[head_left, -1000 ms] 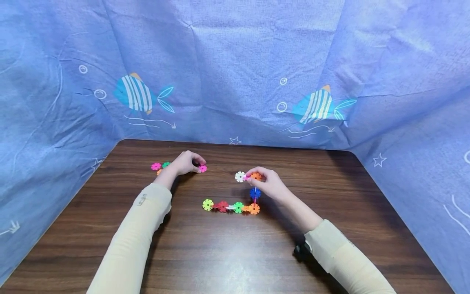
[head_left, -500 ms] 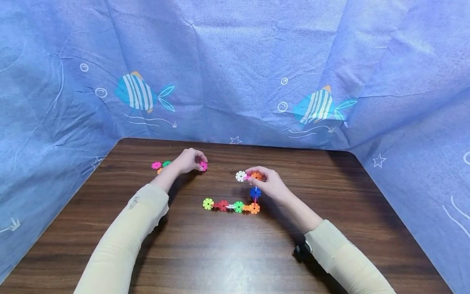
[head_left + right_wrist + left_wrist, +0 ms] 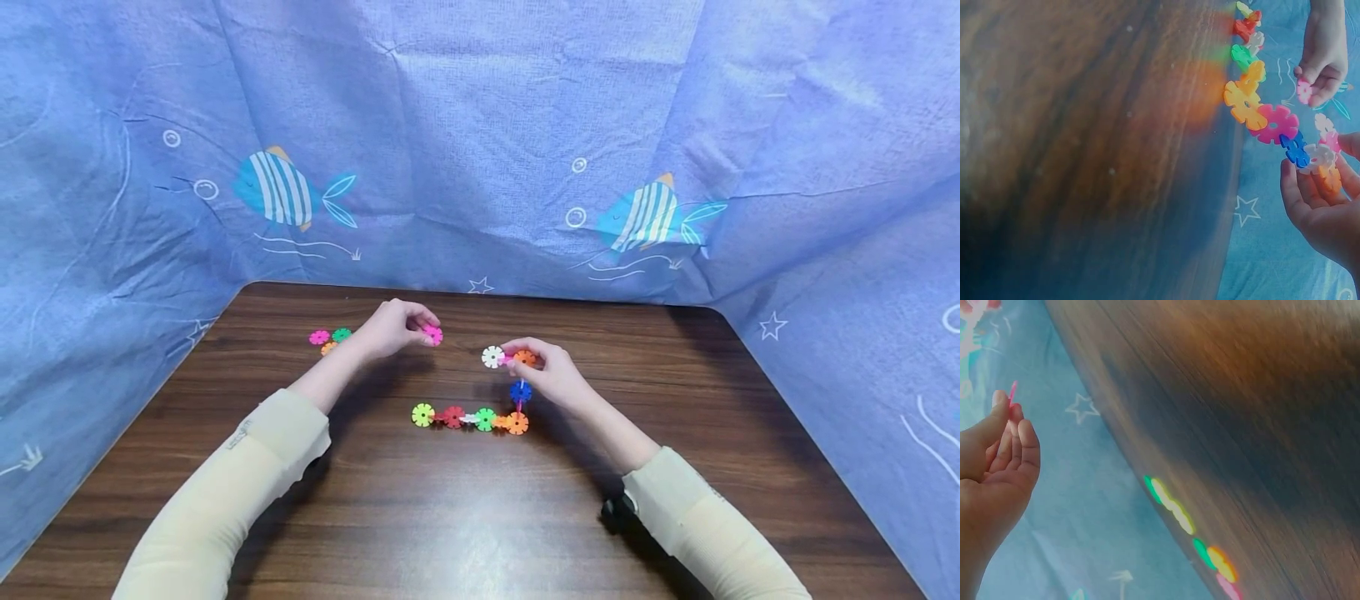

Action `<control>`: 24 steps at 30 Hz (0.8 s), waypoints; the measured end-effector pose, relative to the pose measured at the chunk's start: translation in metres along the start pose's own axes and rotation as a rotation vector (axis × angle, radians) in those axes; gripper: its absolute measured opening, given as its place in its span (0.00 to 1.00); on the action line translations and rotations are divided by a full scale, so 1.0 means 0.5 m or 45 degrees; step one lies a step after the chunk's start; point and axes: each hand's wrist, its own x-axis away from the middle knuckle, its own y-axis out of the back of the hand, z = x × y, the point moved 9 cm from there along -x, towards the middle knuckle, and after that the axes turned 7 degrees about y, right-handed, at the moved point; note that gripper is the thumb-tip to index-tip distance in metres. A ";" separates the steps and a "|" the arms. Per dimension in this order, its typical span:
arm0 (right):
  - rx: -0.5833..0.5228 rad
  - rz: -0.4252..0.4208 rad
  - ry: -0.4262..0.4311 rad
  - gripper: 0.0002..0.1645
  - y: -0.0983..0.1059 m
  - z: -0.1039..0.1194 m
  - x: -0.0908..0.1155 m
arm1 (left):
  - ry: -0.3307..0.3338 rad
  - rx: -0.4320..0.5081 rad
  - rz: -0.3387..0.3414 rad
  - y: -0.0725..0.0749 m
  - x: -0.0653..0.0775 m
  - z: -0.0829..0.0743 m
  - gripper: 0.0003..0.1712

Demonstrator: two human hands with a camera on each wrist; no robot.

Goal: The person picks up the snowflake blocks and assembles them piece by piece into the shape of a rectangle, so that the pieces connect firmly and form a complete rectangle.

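My left hand [image 3: 393, 327] pinches a pink snowflake disc [image 3: 432, 335] between thumb and fingertips; in the left wrist view this disc [image 3: 1013, 392] shows edge-on. To its right, my right hand [image 3: 553, 372] grips an interlocked chain of toothed discs near its orange disc [image 3: 524, 358]. A white disc [image 3: 492, 357] forms the chain's upper end, facing the left hand with a gap between. From the grip the chain runs down through a blue disc [image 3: 521, 392] to an orange corner disc [image 3: 517, 423], then left through green [image 3: 485, 419] and red [image 3: 453, 417] to a yellow disc [image 3: 422, 415].
Several loose discs lie left of the left hand, among them a pink disc [image 3: 319, 337], a green disc [image 3: 342, 334] and an orange disc [image 3: 327, 348]. The brown wooden table [image 3: 420, 517] reaches back to a blue fish-print cloth [image 3: 480, 167].
My left hand has moved right with the pink disc, toward the chain's white end. My right hand stays nearly in place, holding the chain.
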 end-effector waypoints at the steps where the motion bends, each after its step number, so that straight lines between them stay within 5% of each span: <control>1: 0.003 0.000 0.009 0.17 0.000 0.007 0.002 | -0.003 0.006 -0.006 -0.001 0.002 -0.005 0.16; 10: 0.086 -0.019 0.050 0.15 -0.001 -0.044 -0.007 | 0.010 0.192 -0.003 -0.020 0.028 -0.040 0.18; 24: 0.177 -0.030 0.122 0.14 0.002 -0.036 -0.009 | 0.261 0.763 0.017 -0.083 0.057 -0.039 0.21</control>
